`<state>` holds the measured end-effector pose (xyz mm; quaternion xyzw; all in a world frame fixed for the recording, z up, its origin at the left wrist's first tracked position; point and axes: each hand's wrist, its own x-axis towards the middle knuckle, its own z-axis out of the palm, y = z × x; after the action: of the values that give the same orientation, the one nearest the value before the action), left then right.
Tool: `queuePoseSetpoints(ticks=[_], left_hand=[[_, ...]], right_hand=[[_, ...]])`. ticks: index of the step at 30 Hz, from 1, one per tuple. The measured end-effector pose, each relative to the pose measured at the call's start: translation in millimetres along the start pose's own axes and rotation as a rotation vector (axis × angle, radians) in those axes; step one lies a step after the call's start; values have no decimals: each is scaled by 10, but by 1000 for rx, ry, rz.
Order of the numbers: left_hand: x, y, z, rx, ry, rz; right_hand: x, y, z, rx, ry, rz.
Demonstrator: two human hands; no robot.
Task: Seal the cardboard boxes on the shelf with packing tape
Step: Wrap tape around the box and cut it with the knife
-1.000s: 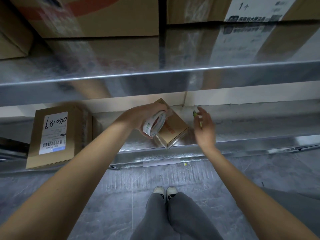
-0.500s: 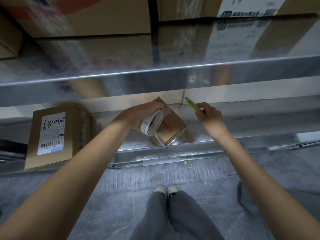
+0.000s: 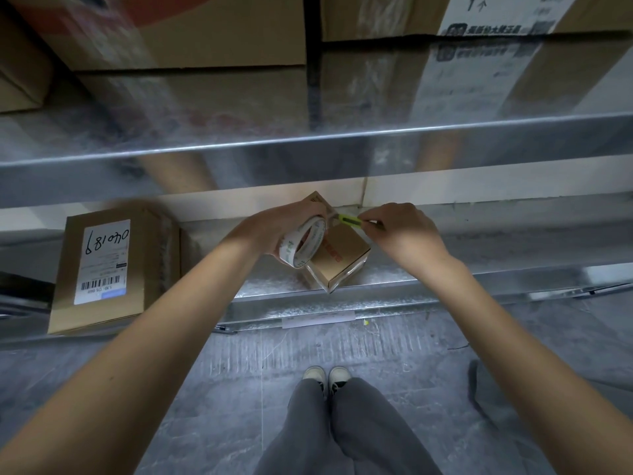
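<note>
The left hand (image 3: 274, 231) grips the roll of tape (image 3: 303, 246), fingers curled over its rim, just above the small box (image 3: 342, 260) on the lower shelf (image 3: 394, 281). The right hand (image 3: 404, 234) pinches a green cutter (image 3: 349, 220), its tip pointing left toward the stretch of tape between roll and box. The box sits cornerwise beneath both hands, one corner over the shelf's front edge. The right hand looks nearer the cut. There is open shelf to its right and a labelled box (image 3: 102, 265) well left.
</note>
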<state>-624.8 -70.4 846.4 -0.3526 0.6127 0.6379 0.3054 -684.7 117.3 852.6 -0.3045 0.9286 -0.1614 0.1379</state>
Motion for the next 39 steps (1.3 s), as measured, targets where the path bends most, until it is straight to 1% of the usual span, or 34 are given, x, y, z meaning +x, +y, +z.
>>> queuePoseSetpoints(ticks=[1, 3, 5, 6, 8, 10, 14, 15, 16, 17, 18, 19, 20, 21, 22, 23, 24, 25, 28, 31, 39], left_hand=[[5, -1, -5, -17, 1, -2], [-6, 1, -7, -55, -12, -12], [10, -11, -14, -34, -7, -14], [16, -14, -14, -8, 7, -8], [17, -16, -11, 33, 32, -1], [-5, -5, -2, 53, 43, -2], [-20, 0, -5, 70, 54, -3], [-13, -4, -6, 64, 51, -9], [-17, -5, 0, 54, 44, -13], [-11, -6, -1, 47, 39, -13], [-14, -6, 1, 48, 37, -9], [-1, -11, -6, 55, 41, -3], [-5, -10, -3, 63, 40, 4], [-12, -7, 3, 74, 40, 11], [-21, -1, 14, 81, 43, 15], [-24, 4, 21, 86, 48, 16], [-27, 9, 30, 88, 49, 18], [-30, 8, 30, 89, 49, 22], [-18, 6, 19, 84, 33, 31], [-26, 14, 24, 98, 33, 35], [-25, 5, 39, 105, 70, 43]], right_hand=[[-22, 13, -28, 5, 26, 8], [-49, 103, -33, 34, 135, 51], [-10, 282, 86, 22, 229, 126], [35, 392, 201, 7, 224, 170], [123, 608, 499, 7, 119, 243], [168, 773, 796, -12, 19, 278], [178, 844, 1084, -64, -38, 307], [180, 827, 1090, -81, -27, 297], [185, 802, 1081, -80, 17, 268], [184, 753, 1042, -29, 87, 229], [176, 663, 972, 87, 161, 183], [165, 543, 878, 237, 202, 129], [151, 421, 781, 384, 183, 65], [137, 305, 695, 461, 108, -5], [123, 211, 638, 434, 16, -69], [116, 152, 618, 339, -63, -120], [114, 128, 629, 250, -114, -152], [110, 123, 651, 206, -131, -158], [106, 138, 768, 251, -60, -130], [109, 99, 824, 271, -31, -92], [117, 87, 854, 285, -25, -44]])
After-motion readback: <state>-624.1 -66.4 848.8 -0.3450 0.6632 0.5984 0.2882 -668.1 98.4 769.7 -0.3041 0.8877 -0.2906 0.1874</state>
